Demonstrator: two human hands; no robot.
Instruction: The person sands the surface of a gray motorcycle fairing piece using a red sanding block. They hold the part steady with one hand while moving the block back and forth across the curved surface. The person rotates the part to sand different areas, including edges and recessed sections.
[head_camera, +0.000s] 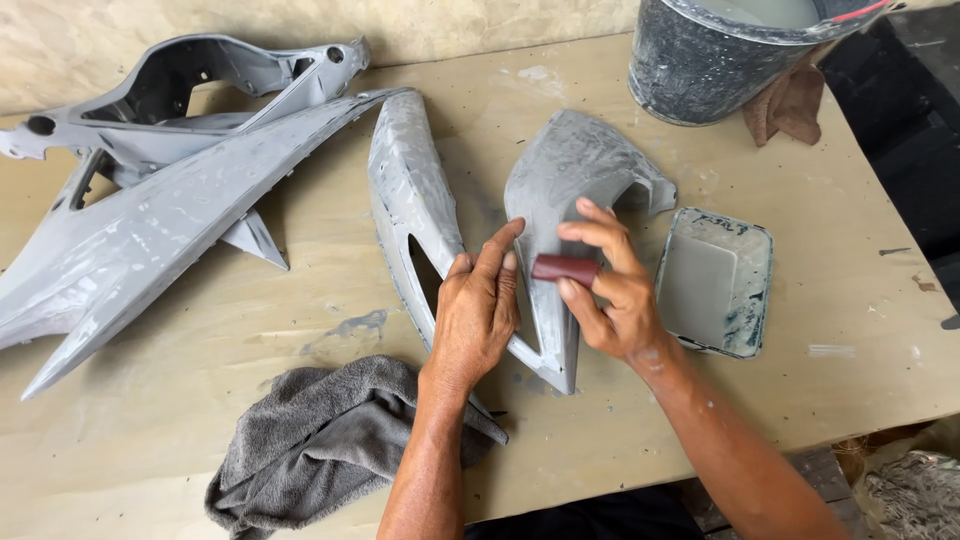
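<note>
On a pale wooden tabletop (300, 300), a grey primed fairing panel (560, 180) lies at centre. The left hand (478, 312) rests flat on it, fingers stretched out, gripping nothing. The right hand (612, 290) pinches a small dark red sanding block (564, 268) against the panel. A grey towel (320, 440), shallow tray (716, 282) and bucket (720, 60) sit nearby. Uneven pressure would likely gouge the primer.

Tray (715, 282) right of panel (560, 200) — bucket (700, 60) behind.
</note>
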